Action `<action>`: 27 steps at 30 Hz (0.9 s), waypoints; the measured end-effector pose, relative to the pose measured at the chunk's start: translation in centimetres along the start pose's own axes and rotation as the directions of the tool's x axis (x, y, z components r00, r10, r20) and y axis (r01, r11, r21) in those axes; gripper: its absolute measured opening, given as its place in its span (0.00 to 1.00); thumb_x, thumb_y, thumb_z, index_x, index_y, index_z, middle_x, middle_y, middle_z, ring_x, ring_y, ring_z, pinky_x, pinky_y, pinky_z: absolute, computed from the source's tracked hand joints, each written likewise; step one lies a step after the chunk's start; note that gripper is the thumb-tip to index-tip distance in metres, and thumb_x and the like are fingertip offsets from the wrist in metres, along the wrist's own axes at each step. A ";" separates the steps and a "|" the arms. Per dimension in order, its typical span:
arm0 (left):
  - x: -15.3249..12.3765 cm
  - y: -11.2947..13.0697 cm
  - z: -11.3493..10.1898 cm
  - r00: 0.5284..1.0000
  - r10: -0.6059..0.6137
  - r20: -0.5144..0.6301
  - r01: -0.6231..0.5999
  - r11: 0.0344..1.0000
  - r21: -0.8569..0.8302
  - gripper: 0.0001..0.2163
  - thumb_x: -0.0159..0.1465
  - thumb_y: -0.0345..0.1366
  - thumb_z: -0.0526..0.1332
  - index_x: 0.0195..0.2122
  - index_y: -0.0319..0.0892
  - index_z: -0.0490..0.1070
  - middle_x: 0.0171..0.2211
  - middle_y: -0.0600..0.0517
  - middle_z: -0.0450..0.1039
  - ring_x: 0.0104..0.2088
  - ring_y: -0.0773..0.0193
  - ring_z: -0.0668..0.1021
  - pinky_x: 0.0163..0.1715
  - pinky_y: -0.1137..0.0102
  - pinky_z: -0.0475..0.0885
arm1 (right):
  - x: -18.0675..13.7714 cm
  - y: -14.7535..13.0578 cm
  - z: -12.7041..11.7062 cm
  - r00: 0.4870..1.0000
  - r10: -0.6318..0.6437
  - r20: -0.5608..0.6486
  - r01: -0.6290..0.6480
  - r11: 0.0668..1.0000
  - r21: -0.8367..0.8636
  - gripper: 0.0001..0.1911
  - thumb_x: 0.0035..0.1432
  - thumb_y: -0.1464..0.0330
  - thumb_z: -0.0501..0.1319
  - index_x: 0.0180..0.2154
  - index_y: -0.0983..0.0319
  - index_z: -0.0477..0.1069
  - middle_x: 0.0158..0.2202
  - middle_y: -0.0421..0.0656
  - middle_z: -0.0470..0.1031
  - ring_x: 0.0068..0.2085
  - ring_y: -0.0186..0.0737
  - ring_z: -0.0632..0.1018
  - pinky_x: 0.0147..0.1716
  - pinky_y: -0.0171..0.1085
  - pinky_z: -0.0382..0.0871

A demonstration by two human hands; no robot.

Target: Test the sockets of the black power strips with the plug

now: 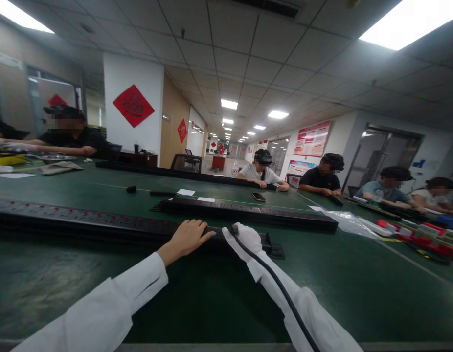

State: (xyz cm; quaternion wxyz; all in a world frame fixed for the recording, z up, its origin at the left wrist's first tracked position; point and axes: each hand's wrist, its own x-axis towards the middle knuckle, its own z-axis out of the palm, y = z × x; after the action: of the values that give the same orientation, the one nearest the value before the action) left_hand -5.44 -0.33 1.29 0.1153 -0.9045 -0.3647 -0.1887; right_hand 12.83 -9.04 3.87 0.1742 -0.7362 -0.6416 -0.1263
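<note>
A long black power strip (79,221) with a row of red dots lies across the table in front of me. My left hand (186,238), bare, rests on top of it, fingers laid over the strip and thumb spread to the right. Close to the strip's right end, my right hand (249,240) in a white glove is closed around the plug end of a black cable (276,278). The cable runs back along my right forearm. The glove hides the plug's front, so I cannot tell whether it sits in a socket.
A second black strip (248,211) lies behind, and a third long black bar (168,173) farther back. A phone (258,196), white paper (186,192), clear plastic (349,222) and red parts (413,234) are on the green table (358,283). Several people sit around it.
</note>
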 end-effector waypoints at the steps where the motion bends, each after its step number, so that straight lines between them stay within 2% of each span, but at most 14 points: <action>1: 0.0 0.0 0.0 1.000 0.000 0.002 0.000 1.000 0.000 0.25 0.62 0.52 0.39 0.42 0.40 0.67 0.37 0.44 0.71 0.39 0.56 0.72 0.39 0.64 0.62 | 0.0 0.0 0.1 1.000 0.007 0.011 -0.007 1.000 -0.002 0.27 0.54 0.46 0.45 0.33 0.61 0.68 0.32 0.45 0.74 0.33 0.39 0.75 0.31 0.34 0.62; 9: 0.0 -0.1 0.2 1.000 -0.007 0.009 0.006 1.000 0.019 0.26 0.62 0.53 0.38 0.42 0.40 0.67 0.38 0.44 0.71 0.40 0.55 0.72 0.40 0.63 0.61 | 0.0 0.8 1.2 0.996 -0.061 -0.058 0.064 0.997 0.035 0.28 0.58 0.48 0.40 0.33 0.60 0.67 0.32 0.44 0.73 0.31 0.36 0.74 0.30 0.33 0.60; 14: 0.0 -0.2 0.3 1.000 0.008 0.000 -0.008 1.000 0.019 0.26 0.63 0.53 0.38 0.42 0.40 0.67 0.38 0.44 0.71 0.40 0.56 0.72 0.40 0.63 0.61 | 0.0 1.2 1.6 0.996 -0.068 -0.065 0.072 0.996 0.060 0.27 0.56 0.47 0.42 0.33 0.60 0.68 0.31 0.43 0.73 0.30 0.37 0.74 0.30 0.34 0.62; 17: 0.0 -0.1 0.2 1.000 0.017 -0.019 -0.016 1.000 0.017 0.26 0.63 0.52 0.38 0.42 0.40 0.67 0.37 0.45 0.71 0.39 0.56 0.72 0.40 0.63 0.62 | 0.5 1.0 1.2 0.996 -0.046 -0.077 0.057 0.986 0.158 0.24 0.55 0.48 0.46 0.39 0.58 0.67 0.34 0.42 0.73 0.34 0.38 0.74 0.33 0.35 0.63; 20: 0.0 -0.2 0.2 0.999 0.025 -0.029 -0.024 1.000 0.008 0.26 0.63 0.52 0.37 0.42 0.40 0.67 0.36 0.45 0.71 0.39 0.57 0.72 0.39 0.64 0.62 | 0.6 0.2 -0.5 0.994 -0.079 -0.080 0.100 0.947 0.306 0.21 0.54 0.51 0.51 0.45 0.55 0.65 0.40 0.40 0.72 0.39 0.36 0.73 0.38 0.34 0.64; 23: 0.1 -0.2 0.3 1.000 0.018 -0.019 -0.018 1.000 -0.009 0.26 0.62 0.53 0.38 0.41 0.40 0.67 0.37 0.45 0.71 0.39 0.57 0.72 0.39 0.64 0.62 | -1.9 -0.1 -3.0 0.991 -0.135 -0.016 0.130 0.899 0.418 0.18 0.57 0.55 0.49 0.45 0.54 0.66 0.39 0.39 0.73 0.39 0.35 0.73 0.38 0.34 0.64; 27: 0.0 -0.1 0.1 1.000 0.000 0.008 0.000 1.000 -0.023 0.26 0.62 0.53 0.39 0.41 0.40 0.67 0.37 0.45 0.71 0.40 0.56 0.72 0.40 0.64 0.62 | -10.3 2.7 -5.7 0.996 -0.085 -0.003 0.077 0.882 0.464 0.20 0.60 0.59 0.41 0.49 0.51 0.64 0.37 0.41 0.74 0.42 0.38 0.72 0.39 0.36 0.63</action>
State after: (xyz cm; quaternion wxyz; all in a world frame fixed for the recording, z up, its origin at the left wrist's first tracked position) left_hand -5.50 -0.19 1.25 0.1033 -0.9065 -0.3629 -0.1893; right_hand 14.25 -21.01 4.59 0.3338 -0.6470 -0.6849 0.0299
